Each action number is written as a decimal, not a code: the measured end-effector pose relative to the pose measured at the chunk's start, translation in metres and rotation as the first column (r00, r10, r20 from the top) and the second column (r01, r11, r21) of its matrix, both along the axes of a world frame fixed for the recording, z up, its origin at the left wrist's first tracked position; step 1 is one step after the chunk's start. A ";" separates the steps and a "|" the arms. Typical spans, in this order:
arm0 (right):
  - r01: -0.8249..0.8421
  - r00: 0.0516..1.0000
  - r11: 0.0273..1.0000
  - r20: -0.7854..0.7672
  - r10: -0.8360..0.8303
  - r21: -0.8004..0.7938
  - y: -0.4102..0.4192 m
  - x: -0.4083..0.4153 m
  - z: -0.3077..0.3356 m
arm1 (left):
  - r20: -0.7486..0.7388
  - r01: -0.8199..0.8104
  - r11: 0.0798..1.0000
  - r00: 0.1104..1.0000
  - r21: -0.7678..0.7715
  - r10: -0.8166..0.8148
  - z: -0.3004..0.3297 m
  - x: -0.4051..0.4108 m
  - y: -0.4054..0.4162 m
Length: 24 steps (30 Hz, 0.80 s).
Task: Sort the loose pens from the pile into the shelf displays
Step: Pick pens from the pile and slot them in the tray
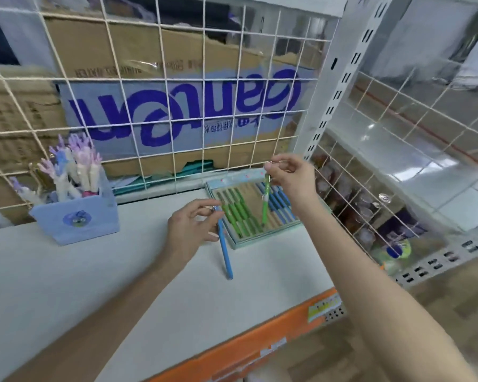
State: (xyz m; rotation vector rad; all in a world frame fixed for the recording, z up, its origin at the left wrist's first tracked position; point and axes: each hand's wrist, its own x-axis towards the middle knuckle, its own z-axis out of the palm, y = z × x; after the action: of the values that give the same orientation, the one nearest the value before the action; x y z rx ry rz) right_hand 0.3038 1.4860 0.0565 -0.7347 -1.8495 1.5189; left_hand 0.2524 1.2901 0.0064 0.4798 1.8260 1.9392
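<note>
Right hand (289,177) pinches green pen (265,199) by its top, hanging near-upright, tip over display tray (233,244) | left hand (193,224) grips blue pen (223,245), near-left of tray, tip pointing near.

1. Blue pen (224,249).
2. Green pen (265,201).
3. Display tray (233,244): pale teal rim, tan base; green pens left, blue pens right.
4. Pen holder (78,220): light blue.
5. Shelf edge (232,351): orange.
</note>
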 end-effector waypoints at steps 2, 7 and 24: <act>-0.075 0.997 0.997 0.020 0.074 0.032 0.012 -0.012 0.001 | -0.005 -0.061 0.998 0.998 -0.027 0.061 -0.003 0.006 0.005; -0.248 0.966 0.968 0.079 0.245 0.025 0.032 -0.033 -0.009 | 0.029 -0.174 0.984 0.984 -0.034 0.175 -0.003 0.022 0.026; -0.361 0.918 0.884 0.283 0.279 0.298 0.031 -0.044 -0.065 | -0.073 -0.363 0.930 0.931 -0.061 0.358 -0.013 0.039 0.056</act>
State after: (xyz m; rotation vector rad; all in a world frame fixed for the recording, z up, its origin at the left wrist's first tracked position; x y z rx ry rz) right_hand 0.2602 1.5166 -0.0087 -0.4664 -2.4378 1.2811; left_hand 0.2916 1.3465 -0.0069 0.1880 2.1386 2.0981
